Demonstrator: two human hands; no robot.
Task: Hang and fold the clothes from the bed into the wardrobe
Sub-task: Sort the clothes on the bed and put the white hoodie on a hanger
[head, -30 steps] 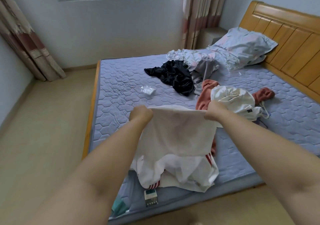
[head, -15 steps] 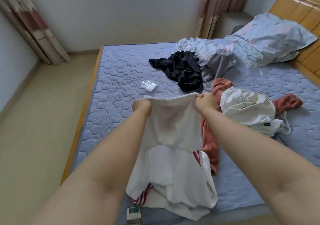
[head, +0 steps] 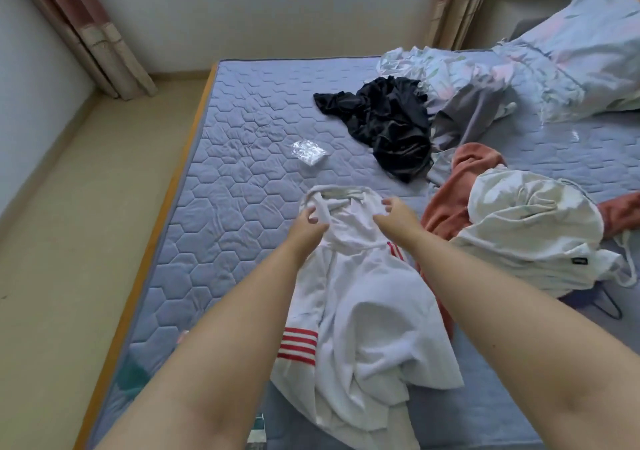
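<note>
Though raised before, the white shirt (head: 367, 311) now rests, right fingers (head: 389, 204) seemingly loose.

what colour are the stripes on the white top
Red stripes on the white top, seen in the head view.

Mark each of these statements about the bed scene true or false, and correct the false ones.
1. The left hand and right hand are both at the top edge of the white striped garment. True.
2. The black garment lies on the floor. False: it lies on the mattress.
3. A clear plastic packet lies on the mattress beyond the hands. True.
4. The rust garment lies on top of the cream garment. False: the cream garment lies partly on the rust garment.
</note>
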